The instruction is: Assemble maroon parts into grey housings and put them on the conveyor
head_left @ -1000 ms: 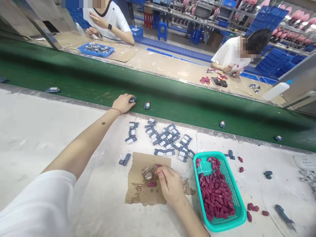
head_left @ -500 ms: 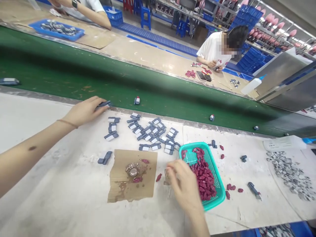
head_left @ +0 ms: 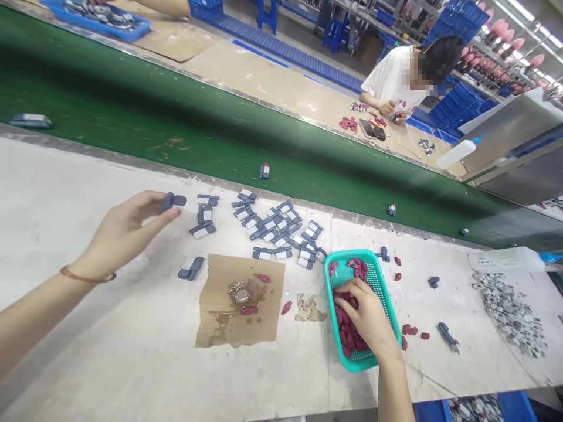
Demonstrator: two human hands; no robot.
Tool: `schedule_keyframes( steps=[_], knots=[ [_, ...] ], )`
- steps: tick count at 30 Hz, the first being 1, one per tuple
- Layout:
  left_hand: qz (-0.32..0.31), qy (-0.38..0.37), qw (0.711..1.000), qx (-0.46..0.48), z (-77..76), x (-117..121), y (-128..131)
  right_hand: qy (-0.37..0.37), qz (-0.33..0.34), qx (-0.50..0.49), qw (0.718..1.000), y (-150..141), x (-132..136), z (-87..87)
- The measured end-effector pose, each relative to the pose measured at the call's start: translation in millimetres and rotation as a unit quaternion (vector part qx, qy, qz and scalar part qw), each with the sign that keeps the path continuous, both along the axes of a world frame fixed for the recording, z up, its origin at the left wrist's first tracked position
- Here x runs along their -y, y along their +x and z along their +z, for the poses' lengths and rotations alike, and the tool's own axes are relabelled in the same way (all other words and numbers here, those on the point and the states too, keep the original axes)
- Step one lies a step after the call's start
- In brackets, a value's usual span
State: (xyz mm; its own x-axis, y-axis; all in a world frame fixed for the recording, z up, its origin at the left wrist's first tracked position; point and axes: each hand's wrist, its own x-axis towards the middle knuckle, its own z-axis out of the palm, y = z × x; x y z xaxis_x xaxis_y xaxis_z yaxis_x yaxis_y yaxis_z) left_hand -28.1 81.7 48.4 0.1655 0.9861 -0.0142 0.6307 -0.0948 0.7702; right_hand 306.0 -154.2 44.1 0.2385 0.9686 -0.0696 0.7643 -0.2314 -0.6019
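Note:
My left hand (head_left: 125, 228) pinches a blue-grey plastic piece (head_left: 175, 201) between thumb and fingers, just above the white table. In the green basket (head_left: 391, 293), my right hand (head_left: 367, 313) reaches down among many small maroon pieces (head_left: 347, 337). Its thumb and fingers are drawn close together, and what lies between the tips cannot be made out. A torn cardboard sheet (head_left: 215, 281) lies between the hands, bearing a small round cap (head_left: 241, 295) in a wet, glue-like puddle and two maroon pieces. Behind it, blue-grey pieces with white faces (head_left: 269, 225) are spread in a cluster.
A green conveyor belt (head_left: 197, 129) runs behind the table, carrying a few pieces. At right are a lying bottle (head_left: 505, 259) and a heap of small grey parts (head_left: 512, 316). Across the belt, a co-worker (head_left: 396, 82) handles small pieces; another person's arm shows at top left.
My left hand has taken the blue-grey piece from the belt and brought it back over the table. My right hand has left a maroon piece on the cardboard and moved right into the basket.

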Motion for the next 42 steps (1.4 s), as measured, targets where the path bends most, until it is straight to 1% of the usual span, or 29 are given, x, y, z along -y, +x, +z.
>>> schedule_keyframes(
  steps=[1,2,4,6,8,10,12,13,15,17,20,23,24,26,28,30,31,33,35,36,37,39,42],
  knots=[
    [0.002,-0.041,0.998,0.049,0.3,9.6,4.1,0.008,-0.015,-0.022,1.000,1.1,1.3,0.9],
    [-0.009,-0.080,0.993,0.088,-0.5,18.8,7.7,0.015,-0.034,-0.045,0.998,1.8,3.1,1.8],
    [-0.052,-0.148,0.978,0.139,-4.6,36.5,13.8,0.033,-0.084,-0.099,0.991,1.2,6.5,3.7],
    [-0.096,-0.206,0.956,0.185,-9.3,53.6,19.9,0.068,-0.134,-0.173,0.973,-3.7,7.7,6.1],
    [-0.135,-0.263,0.924,0.242,-12.2,70.3,27.0,0.112,-0.157,-0.259,0.947,-13.8,5.1,8.8],
    [-0.171,-0.330,0.882,0.289,-13.0,85.4,35.0,0.146,-0.149,-0.326,0.922,-28.4,-1.1,11.4],
    [-0.200,-0.384,0.844,0.317,-12.8,96.8,42.1,0.158,-0.131,-0.358,0.911,-45.5,-9.8,13.1],
    [-0.216,-0.400,0.830,0.325,-12.7,100.7,45.0,0.157,-0.123,-0.364,0.910,-54.3,-14.6,13.4],
    [-0.245,-0.408,0.815,0.332,-12.9,104.5,48.5,0.147,-0.106,-0.374,0.910,-70.9,-24.2,12.9],
    [-0.260,-0.399,0.812,0.338,-13.9,104.5,49.1,0.124,-0.085,-0.397,0.906,-85.2,-33.6,11.2],
    [-0.254,-0.397,0.803,0.364,-16.9,102.3,46.6,0.087,-0.050,-0.427,0.899,-101.8,-46.5,8.8],
    [-0.252,-0.412,0.778,0.402,-20.6,102.0,44.0,0.073,-0.020,-0.409,0.910,-113.8,-56.9,8.6],
    [-0.254,-0.410,0.773,0.412,-21.5,102.4,43.6,0.071,-0.010,-0.400,0.914,-117.0,-59.7,9.0],
    [-0.251,-0.397,0.777,0.419,-22.0,102.9,43.5,0.065,0.007,-0.396,0.916,-122.5,-63.9,9.5],
    [-0.229,-0.391,0.790,0.413,-20.8,102.5,43.5,0.054,0.006,-0.402,0.914,-126.5,-66.6,8.4],
    [-0.188,-0.402,0.797,0.409,-18.9,100.9,42.6,0.038,-0.018,-0.403,0.914,-129.1,-68.3,5.0],
    [-0.164,-0.410,0.795,0.416,-18.1,99.7,41.7,0.030,-0.032,-0.401,0.915,-129.9,-68.9,2.3],
    [-0.121,-0.424,0.778,0.447,-17.2,97.0,39.2,0.022,-0.054,-0.395,0.917,-130.8,-69.8,-4.2],
    [-0.090,-0.430,0.760,0.478,-17.1,94.1,36.3,0.026,-0.069,-0.393,0.917,-130.9,-70.0,-11.5],
    [-0.080,-0.432,0.757,0.484,-17.0,92.6,35.0,0.029,-0.076,-0.390,0.917,-130.9,-69.7,-15.1],
    [-0.072,-0.432,0.760,0.481,-16.9,90.9,33.7,0.032,-0.082,-0.381,0.920,-130.8,-69.3,-18.4],
    [-0.067,-0.421,0.777,0.463,-16.4,87.3,31.8,0.027,-0.079,-0.350,0.933,-130.9,-68.2,-23.8],
    [-0.072,-0.393,0.806,0.436,-16.6,81.5,30.1,-0.003,-0.023,-0.281,0.959,-132.9,-68.1,-28.6]
  ],
)
